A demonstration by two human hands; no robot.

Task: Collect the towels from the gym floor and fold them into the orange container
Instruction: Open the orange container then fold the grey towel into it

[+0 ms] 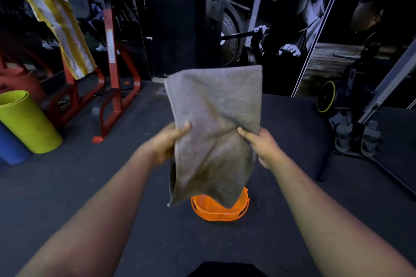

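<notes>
Holding the grey towel (213,128) at centre frame, the left hand (167,144) pinches its left edge and the right hand (262,144) pinches its right edge, thumbs on the near face. The two hands are apart, level with each other, about midway up the cloth. The upper half stands above the grip; the lower half hangs down, its bottom corner over the rim of the orange container (221,212) on the dark floor (90,175) at lower centre.

Probable faults from this position:
- Upper half flops forward or back unevenly, producing a skewed fold.
- Either pinch slips, so one side drops and the towel lands outside the container.
- Hanging corner drags on the rim and tips the container, which looks light.

A yellow striped towel (59,22) hangs on the red rack (111,56) at upper left, not yet collected.
</notes>
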